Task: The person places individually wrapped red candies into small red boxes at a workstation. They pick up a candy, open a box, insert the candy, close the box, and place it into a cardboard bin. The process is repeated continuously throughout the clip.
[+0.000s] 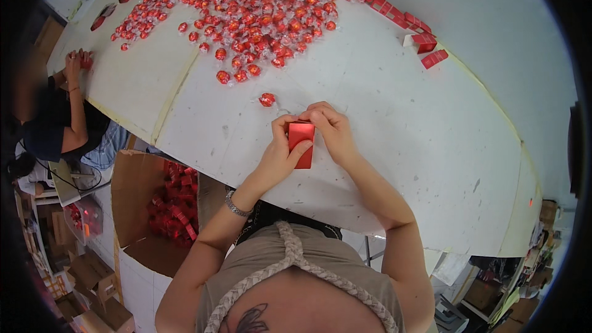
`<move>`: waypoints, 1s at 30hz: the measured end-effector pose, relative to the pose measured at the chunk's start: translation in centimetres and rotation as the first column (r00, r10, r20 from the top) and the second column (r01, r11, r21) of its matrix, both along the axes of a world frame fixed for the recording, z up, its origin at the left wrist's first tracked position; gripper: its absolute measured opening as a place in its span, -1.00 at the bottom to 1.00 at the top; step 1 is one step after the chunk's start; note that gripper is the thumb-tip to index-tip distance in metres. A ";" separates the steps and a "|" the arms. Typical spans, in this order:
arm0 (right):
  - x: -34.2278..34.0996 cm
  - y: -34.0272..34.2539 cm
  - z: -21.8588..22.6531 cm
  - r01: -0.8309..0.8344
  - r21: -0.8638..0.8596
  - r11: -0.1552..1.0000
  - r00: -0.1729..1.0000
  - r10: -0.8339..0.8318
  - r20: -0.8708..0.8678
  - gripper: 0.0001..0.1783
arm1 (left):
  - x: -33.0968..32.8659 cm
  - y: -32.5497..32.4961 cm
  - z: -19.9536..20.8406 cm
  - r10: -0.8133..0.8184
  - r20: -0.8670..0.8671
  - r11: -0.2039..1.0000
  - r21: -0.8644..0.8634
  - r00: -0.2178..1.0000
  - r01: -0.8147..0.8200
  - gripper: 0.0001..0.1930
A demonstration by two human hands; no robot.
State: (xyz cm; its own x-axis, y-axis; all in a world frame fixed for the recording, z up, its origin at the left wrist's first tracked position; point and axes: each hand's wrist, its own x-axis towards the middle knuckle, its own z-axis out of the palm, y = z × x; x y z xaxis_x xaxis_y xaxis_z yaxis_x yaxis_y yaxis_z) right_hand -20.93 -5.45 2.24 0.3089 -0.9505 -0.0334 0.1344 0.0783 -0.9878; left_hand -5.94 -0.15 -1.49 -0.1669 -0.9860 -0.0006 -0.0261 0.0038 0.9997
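A small red box [301, 155] is held over the table in front of me. My left hand [279, 155] is closed around it, its thumb lying across the front face. At the box's far end, my right hand [333, 131] has its fingers bent and pressed against the top edge; what the fingertips touch there is partly hidden. Just beyond my hands, a single red wrapped candy [267, 99] lies on the white table. Further back spreads a large heap of the same red candies [253, 15] in clear twisted wrappers.
Several red boxes [385, 9] line the table's far right edge, one with an open flap. A cardboard carton [139, 209] filled with red boxes stands below the table at left. Another person [58, 108] works at the left end. More cartons [92, 277] are on the floor.
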 end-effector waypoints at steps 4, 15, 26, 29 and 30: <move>-0.8 -0.5 1.5 -0.077 -0.082 0.994 0.989 0.066 -0.134 -0.83 | 0.6 0.3 1.8 0.020 0.138 0.990 -0.143 0.990 0.000 -0.34; -1.5 1.8 2.0 -0.228 -0.089 0.970 0.973 0.222 -0.070 -0.77 | 1.2 1.8 2.3 0.136 0.289 0.931 -0.364 0.948 -0.023 -0.52; -24.9 -21.7 -1.3 0.495 -0.657 0.568 0.079 -0.783 -0.617 -0.36 | 14.1 7.7 4.8 0.370 0.915 0.815 -0.237 0.160 -0.528 -0.52; -20.4 -19.1 -2.9 0.466 -0.611 0.640 0.028 -0.701 -0.713 -0.28 | 7.8 3.4 5.2 0.451 0.587 0.888 -0.217 0.672 -0.406 -0.53; -16.7 -17.3 -3.8 0.410 -0.635 0.655 0.022 -0.702 -0.711 -0.23 | 6.9 2.4 3.8 0.352 0.481 0.936 -0.180 0.803 -0.302 -0.48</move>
State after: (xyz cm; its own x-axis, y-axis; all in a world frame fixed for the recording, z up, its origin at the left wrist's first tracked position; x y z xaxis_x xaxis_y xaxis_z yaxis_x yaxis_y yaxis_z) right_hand -37.62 -22.75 -1.54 -0.4130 -0.8307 0.3733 -0.8659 0.2312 -0.4436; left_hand 0.95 2.26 2.26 0.1645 -0.9816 0.0967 -0.5351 -0.0064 0.8448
